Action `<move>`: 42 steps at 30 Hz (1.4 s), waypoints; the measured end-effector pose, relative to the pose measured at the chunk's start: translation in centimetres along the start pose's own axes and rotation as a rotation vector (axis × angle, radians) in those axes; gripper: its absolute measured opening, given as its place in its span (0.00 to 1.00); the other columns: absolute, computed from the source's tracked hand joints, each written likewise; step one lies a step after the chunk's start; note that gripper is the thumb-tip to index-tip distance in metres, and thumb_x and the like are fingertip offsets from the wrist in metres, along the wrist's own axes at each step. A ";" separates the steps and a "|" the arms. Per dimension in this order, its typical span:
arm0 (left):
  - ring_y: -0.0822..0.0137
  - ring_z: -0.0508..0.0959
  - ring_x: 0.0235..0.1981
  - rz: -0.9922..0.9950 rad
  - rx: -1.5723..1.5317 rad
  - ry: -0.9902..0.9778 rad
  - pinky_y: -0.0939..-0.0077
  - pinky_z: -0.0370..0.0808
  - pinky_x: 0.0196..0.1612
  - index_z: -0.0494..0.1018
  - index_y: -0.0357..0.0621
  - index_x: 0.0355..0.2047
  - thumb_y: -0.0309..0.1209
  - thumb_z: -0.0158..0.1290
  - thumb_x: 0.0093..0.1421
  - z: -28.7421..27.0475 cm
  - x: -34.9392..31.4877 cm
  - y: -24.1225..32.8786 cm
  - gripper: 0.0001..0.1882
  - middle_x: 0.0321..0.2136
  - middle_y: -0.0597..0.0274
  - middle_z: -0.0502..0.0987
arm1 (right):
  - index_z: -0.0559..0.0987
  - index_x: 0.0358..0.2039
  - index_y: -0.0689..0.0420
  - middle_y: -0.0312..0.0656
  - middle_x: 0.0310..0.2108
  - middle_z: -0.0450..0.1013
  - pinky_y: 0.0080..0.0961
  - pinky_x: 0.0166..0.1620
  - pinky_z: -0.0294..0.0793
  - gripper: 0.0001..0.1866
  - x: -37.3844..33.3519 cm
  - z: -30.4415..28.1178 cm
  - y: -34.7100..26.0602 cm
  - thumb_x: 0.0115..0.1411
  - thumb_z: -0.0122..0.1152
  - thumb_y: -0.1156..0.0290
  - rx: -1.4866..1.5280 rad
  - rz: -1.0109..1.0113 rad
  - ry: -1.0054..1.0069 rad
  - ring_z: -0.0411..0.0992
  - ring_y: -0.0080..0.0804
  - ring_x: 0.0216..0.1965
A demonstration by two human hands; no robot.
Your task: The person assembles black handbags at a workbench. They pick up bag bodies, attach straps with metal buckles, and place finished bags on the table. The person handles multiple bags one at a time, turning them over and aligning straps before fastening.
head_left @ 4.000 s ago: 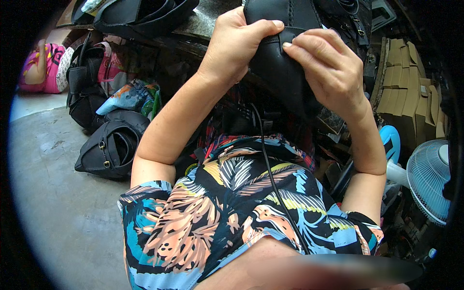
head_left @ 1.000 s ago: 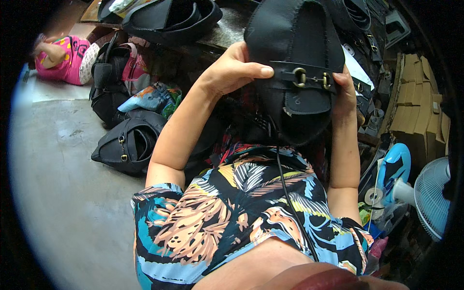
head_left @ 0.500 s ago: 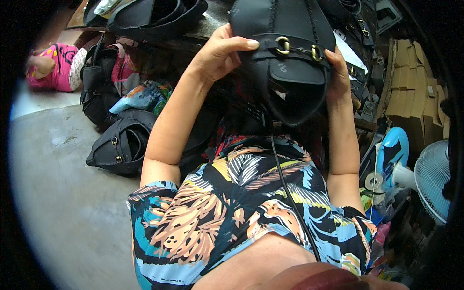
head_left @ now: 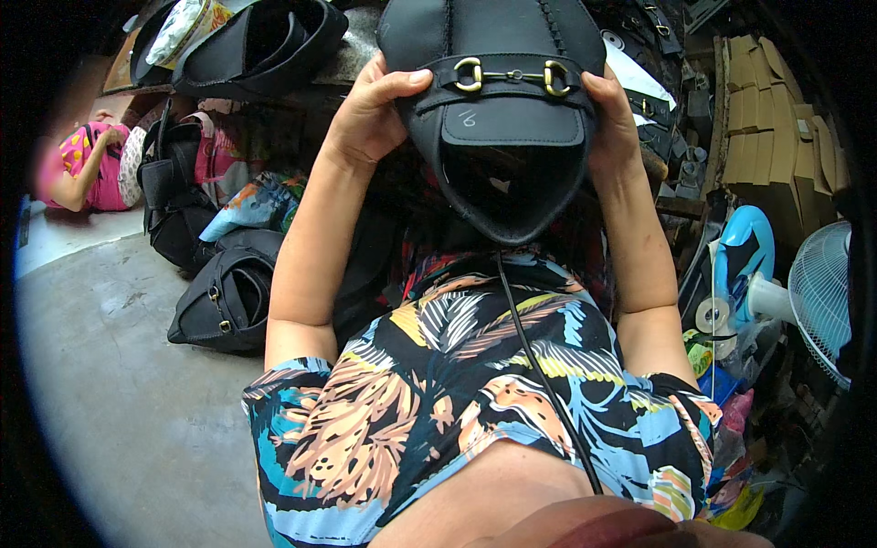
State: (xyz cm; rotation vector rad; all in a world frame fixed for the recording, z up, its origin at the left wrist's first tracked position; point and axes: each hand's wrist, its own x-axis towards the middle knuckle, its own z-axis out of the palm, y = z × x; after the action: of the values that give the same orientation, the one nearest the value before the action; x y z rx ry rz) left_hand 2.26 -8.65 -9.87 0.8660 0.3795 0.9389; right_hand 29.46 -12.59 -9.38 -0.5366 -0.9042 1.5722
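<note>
A black loafer upper (head_left: 512, 128) is held up in front of me by both hands, with its pointed open end toward me. A brass-coloured horsebit (head_left: 513, 77) crosses it above a stitched flap with a chalk mark. My left hand (head_left: 370, 114) is closed on its left edge, thumb on top beside the strap. Around the right edge my right hand (head_left: 610, 119) is closed, thumb near the strap's other end. The fingers of both hands are mostly hidden beneath the upper.
More black uppers (head_left: 260, 55) lie on the bench at far left, and a bundle of them (head_left: 224, 301) sits low at my left. Cardboard boxes (head_left: 776, 123), a fan (head_left: 818, 297) and a tape roll (head_left: 713, 315) are at right. Another person in pink (head_left: 91, 169) is at far left.
The loafer upper has turned from a tilt to nearly level and shifted left in view, both hands moving with it and keeping hold. The person in pink has moved an arm.
</note>
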 end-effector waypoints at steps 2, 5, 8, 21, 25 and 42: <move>0.63 0.85 0.39 0.007 -0.082 -0.013 0.69 0.84 0.46 0.72 0.32 0.50 0.25 0.62 0.54 0.4 0.2 -0.5 0.23 0.41 0.51 0.82 | 0.67 0.59 0.63 0.44 0.46 0.76 0.28 0.47 0.83 0.29 -0.2 0.9 -0.1 0.59 0.61 0.66 0.019 -0.062 -0.015 0.79 0.29 0.44; 0.62 0.85 0.39 0.030 -0.081 -0.024 0.68 0.85 0.44 0.71 0.33 0.52 0.25 0.61 0.54 1.0 0.3 -0.9 0.25 0.41 0.49 0.82 | 0.67 0.59 0.64 0.43 0.45 0.77 0.26 0.45 0.84 0.30 -0.4 1.7 -0.2 0.58 0.60 0.65 0.003 -0.046 0.015 0.79 0.27 0.42; 0.61 0.85 0.39 0.075 -0.116 -0.020 0.66 0.84 0.45 0.70 0.34 0.54 0.26 0.61 0.53 1.4 0.0 -1.3 0.27 0.43 0.47 0.81 | 0.67 0.60 0.63 0.43 0.44 0.77 0.27 0.45 0.84 0.31 -0.3 1.7 -0.1 0.57 0.60 0.64 -0.034 -0.042 0.030 0.79 0.27 0.42; 0.59 0.83 0.45 0.050 -0.072 0.005 0.63 0.82 0.51 0.67 0.33 0.56 0.26 0.64 0.52 0.7 -0.5 -0.8 0.32 0.47 0.49 0.79 | 0.63 0.63 0.64 0.48 0.52 0.73 0.32 0.52 0.80 0.37 0.2 0.5 0.2 0.54 0.61 0.66 -0.048 -0.018 0.031 0.76 0.34 0.49; 0.60 0.82 0.43 0.106 -0.005 0.128 0.64 0.82 0.48 0.67 0.32 0.56 0.23 0.64 0.50 1.6 -1.9 1.2 0.32 0.47 0.51 0.79 | 0.63 0.63 0.63 0.48 0.52 0.73 0.33 0.54 0.76 0.33 -0.2 0.4 -1.1 0.60 0.63 0.68 -0.251 -0.021 0.004 0.74 0.33 0.49; 0.66 0.78 0.30 0.485 2.178 -0.548 0.70 0.73 0.38 0.73 0.51 0.23 0.30 0.56 0.51 8.0 -2.8 5.0 0.03 0.22 0.68 0.75 | 0.78 0.53 0.53 0.40 0.41 0.80 0.25 0.34 0.73 0.18 -6.4 -6.3 -6.3 0.67 0.59 0.58 -1.583 0.110 0.446 0.78 0.30 0.33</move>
State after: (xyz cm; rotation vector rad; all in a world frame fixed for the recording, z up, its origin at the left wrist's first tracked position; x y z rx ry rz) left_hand 3.04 -13.29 -1.21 3.2029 0.6595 0.2973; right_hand 39.47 -17.06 -9.01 -1.9351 -1.6386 0.4492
